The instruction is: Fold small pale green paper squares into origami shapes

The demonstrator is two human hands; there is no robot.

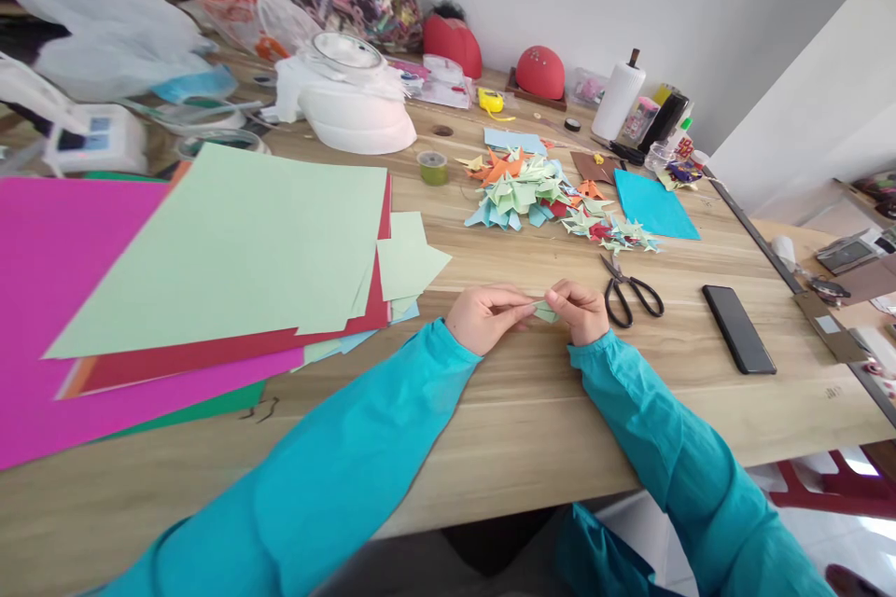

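Between my two hands is a small folded piece of pale green paper (pixel 545 312), held just above the wooden table. My left hand (pixel 490 315) pinches its left side, and my right hand (pixel 577 309) grips its upper right corner with thumb and finger. Black-handled scissors (pixel 625 289) lie just right of my right hand, blades pointing away from me. Beyond the hands sits a heap of folded paper shapes (pixel 522 191) in green, orange, blue and red. Pale green paper squares (pixel 406 266) rest left of my left hand.
Large coloured sheets (pixel 238 242) cover the table's left side. A phone (pixel 739 328) lies at the right. Farther back are a turquoise sheet (pixel 656 203), a ribbon spool (pixel 433 168), a yellow tape measure (pixel 491 100), a white bottle (pixel 619 101) and plastic bags (pixel 112 33).
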